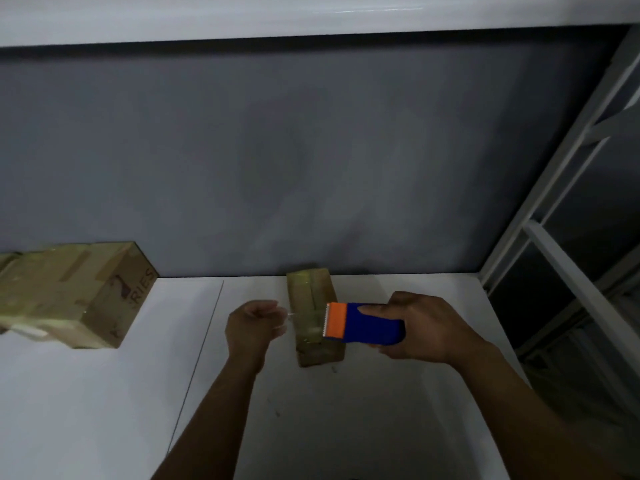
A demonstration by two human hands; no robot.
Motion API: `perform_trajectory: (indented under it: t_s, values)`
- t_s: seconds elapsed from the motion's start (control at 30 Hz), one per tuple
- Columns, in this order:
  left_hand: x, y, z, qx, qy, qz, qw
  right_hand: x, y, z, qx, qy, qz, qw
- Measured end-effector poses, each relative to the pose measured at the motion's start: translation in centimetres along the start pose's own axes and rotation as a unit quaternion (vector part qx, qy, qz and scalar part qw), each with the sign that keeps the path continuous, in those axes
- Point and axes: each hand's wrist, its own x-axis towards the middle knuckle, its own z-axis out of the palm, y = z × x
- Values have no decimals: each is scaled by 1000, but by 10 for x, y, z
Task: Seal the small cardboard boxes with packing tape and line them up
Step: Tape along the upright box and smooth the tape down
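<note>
Taping the box (308,292) on the tabletop (346,427), with the right hand (422,327) gripping the dispenser (367,323) over it and the left hand (251,323) pinching what looks like the tape (290,314) end just left; next, probably pressing down, cutting, then lining up beside the taped boxes (69,296) far left.

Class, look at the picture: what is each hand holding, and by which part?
The right hand grips the tape dispenser round its blue body, orange cutter end free. The left hand seems to pinch the free end of the clear tape.
</note>
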Motion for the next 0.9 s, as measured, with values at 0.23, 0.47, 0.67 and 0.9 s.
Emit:
perform_trajectory:
  t_s: [0.23, 0.47, 0.67, 0.9]
  values:
    - [-18, -42, 9, 119, 74, 17, 990, 14, 13, 5, -33, -63, 3, 997]
    - [-15, -48, 14, 100, 85, -18, 991, 33, 20, 5, -59, -102, -17, 993]
    - [-4, -55, 10, 93, 78, -57, 991, 34, 24, 30, -38, -117, -8, 992]
    - [15, -59, -6, 139, 88, -28, 986, 42, 6, 50, -28, -111, -14, 993]
